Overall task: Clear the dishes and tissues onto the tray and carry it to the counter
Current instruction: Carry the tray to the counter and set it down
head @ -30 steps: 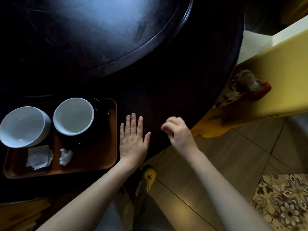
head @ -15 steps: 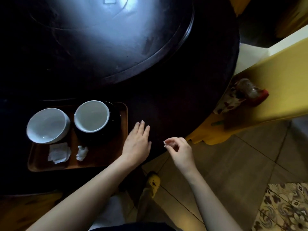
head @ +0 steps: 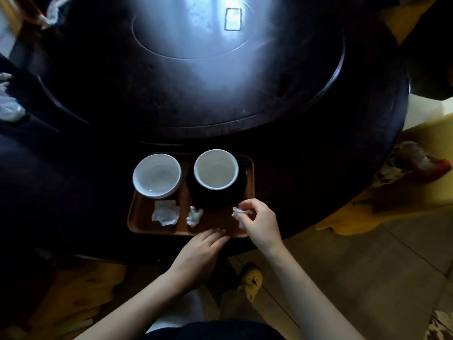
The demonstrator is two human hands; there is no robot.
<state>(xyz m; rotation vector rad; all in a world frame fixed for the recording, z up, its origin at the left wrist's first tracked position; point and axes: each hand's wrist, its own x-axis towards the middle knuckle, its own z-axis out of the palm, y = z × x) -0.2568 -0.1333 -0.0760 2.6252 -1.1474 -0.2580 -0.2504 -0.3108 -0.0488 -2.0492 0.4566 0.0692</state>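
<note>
Dark round counter (head: 306, 168) nearly cleared: bowls and two tissues sit on the tray (head: 137, 217); right hand (head: 259, 222) fingers pinch a last tissue (head: 239, 213) above it; carrying remains.

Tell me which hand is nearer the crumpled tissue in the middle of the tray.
Left. The left hand rests at the tray's near edge just below the crumpled tissue; the right hand is farther right.

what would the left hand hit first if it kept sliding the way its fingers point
The left hand points up and to the right at the tray's near rim, which its fingertips look about to touch; past that, probably the dark dish, though depth is unclear.
</note>
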